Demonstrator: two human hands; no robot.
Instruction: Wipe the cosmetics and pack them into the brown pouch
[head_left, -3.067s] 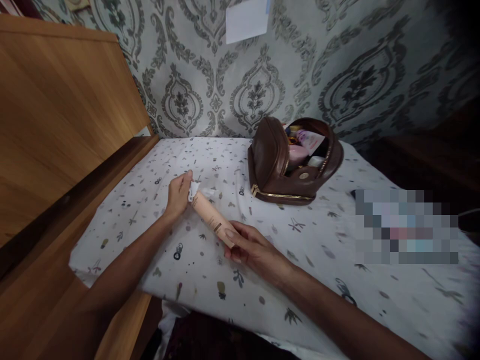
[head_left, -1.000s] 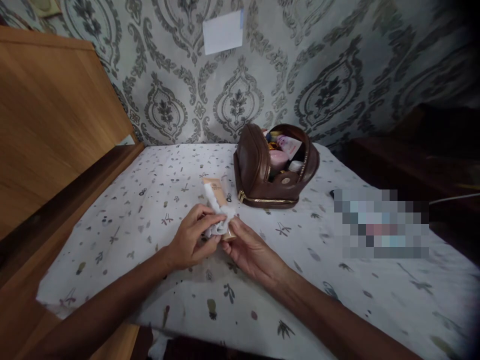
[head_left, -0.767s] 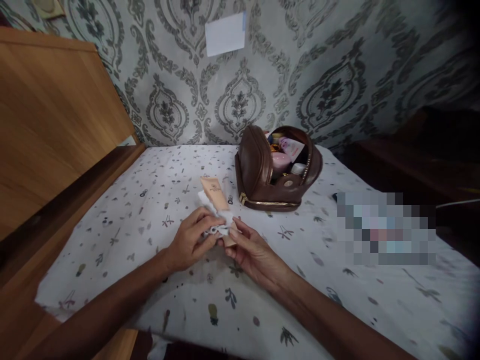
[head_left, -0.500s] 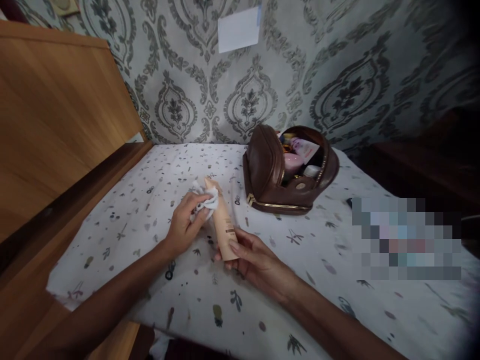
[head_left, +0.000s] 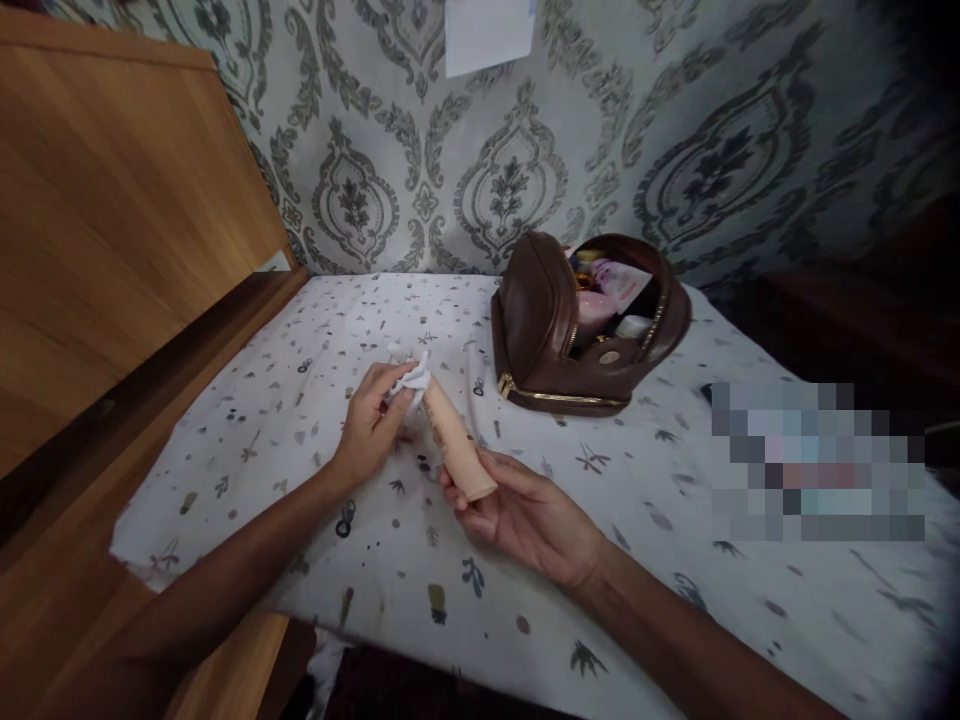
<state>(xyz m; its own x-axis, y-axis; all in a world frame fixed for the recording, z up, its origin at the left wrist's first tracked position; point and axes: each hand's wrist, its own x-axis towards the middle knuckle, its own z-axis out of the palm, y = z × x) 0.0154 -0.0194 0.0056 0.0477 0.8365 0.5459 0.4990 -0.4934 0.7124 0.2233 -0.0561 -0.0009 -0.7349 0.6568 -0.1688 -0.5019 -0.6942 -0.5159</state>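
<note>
A peach-coloured squeeze tube (head_left: 454, 440) with small print on its side lies tilted in my right hand (head_left: 525, 510), whose fingers are closed around its lower, flat end. My left hand (head_left: 375, 415) pinches a crumpled white tissue (head_left: 415, 375) and presses it against the upper end of the tube. The tissue covers that end, so the cap is hidden. Beyond both hands, to the right, stands an unzipped brown leather toiletry bag (head_left: 536, 320). Inside it are a pink item (head_left: 596, 308), a white and purple packet (head_left: 622, 284) and other small things.
A white printed cloth (head_left: 300, 560) covers the table. On the left rises a wooden panel (head_left: 127, 190); patterned wallpaper (head_left: 420, 150) is behind, with a white paper (head_left: 489, 38) on it. A blurred-out item (head_left: 810, 465) lies at the right.
The tube has turned in my right hand, its printed face now towards the left. My left hand's tissue has moved over the tube's upper end. The view has shifted slightly.
</note>
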